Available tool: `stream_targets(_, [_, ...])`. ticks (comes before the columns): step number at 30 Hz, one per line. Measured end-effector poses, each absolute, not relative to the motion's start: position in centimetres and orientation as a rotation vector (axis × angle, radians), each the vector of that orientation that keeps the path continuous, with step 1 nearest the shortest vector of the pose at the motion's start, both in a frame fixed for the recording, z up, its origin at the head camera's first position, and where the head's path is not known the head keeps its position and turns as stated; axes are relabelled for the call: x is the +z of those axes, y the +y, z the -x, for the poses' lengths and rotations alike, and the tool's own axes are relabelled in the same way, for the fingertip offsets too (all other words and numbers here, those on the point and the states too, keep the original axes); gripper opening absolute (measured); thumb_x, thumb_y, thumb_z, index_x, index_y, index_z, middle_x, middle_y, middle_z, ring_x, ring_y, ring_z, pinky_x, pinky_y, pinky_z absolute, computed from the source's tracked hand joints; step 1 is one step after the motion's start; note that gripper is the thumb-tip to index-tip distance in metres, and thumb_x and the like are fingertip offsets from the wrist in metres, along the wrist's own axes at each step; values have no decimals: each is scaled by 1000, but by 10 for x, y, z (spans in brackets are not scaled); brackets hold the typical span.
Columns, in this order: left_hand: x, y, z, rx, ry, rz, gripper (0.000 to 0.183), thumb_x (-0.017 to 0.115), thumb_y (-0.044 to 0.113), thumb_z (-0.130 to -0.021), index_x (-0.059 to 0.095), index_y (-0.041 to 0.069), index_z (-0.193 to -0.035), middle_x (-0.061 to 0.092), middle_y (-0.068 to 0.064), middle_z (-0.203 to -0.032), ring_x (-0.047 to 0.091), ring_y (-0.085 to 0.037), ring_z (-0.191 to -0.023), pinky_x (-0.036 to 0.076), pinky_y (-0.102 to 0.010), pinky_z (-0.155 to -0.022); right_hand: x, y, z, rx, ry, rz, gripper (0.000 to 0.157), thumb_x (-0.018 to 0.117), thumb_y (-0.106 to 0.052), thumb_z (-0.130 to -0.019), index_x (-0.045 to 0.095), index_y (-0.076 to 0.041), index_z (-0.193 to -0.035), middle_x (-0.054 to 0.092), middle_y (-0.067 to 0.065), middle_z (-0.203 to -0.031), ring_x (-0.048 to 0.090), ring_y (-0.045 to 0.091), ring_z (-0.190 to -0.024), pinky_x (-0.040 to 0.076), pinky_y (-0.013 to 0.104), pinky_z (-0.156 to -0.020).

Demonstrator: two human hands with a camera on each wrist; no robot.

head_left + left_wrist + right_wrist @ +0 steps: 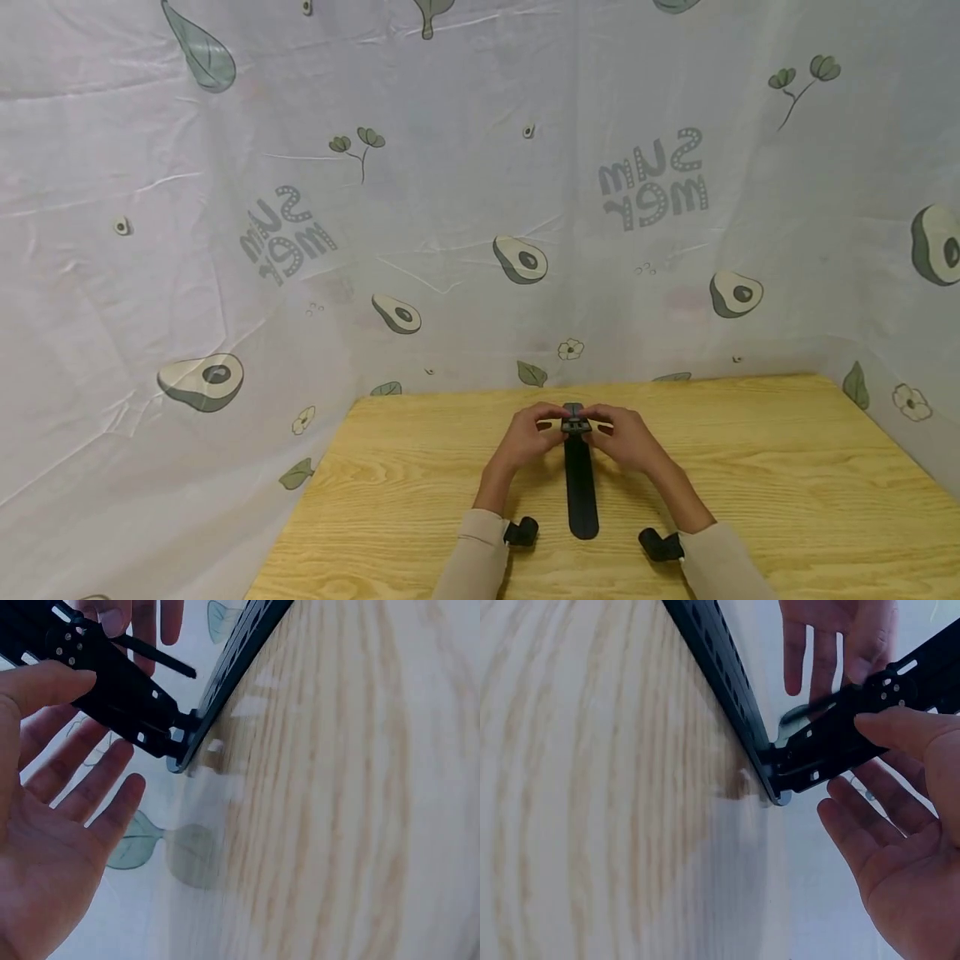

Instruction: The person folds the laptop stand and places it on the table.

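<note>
A black hinged, folding stand-like device has a long strip with a rounded near end lying on the table. At its far end, a slotted, riveted arm rises at an angle from the hinge, clear in both wrist views. My left hand holds this arm from the left, its thumb on the near face. From the right, my right hand grips the same arm, thumb likewise in front. Lower fingers of both hands spread behind it. A thin black bar sticks out beside the arm.
The wooden table reaches back to a pale curtain printed with avocados and leaves, which also hangs at both sides. Black wrist mounts stick inward from the beige sleeves.
</note>
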State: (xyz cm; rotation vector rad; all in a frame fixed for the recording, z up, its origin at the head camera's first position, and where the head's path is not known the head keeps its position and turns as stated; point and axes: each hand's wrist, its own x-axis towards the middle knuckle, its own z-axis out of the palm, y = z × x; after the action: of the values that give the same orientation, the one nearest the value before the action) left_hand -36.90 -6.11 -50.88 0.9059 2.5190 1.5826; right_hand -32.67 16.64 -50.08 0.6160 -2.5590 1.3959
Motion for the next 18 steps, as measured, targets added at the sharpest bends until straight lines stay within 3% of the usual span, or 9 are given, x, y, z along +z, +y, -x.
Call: stream_targets(18, [-511, -59, 370, 1602, 2552, -872, 23, 72, 9, -103, 77, 8, -126, 72, -14, -134, 66, -34, -133, 57, -49, -113, -504, 162, 327, 1333, -2554, -501, 26, 69, 3, -101, 75, -2, -125, 73, 25, -129, 70, 48, -124, 62, 54, -100])
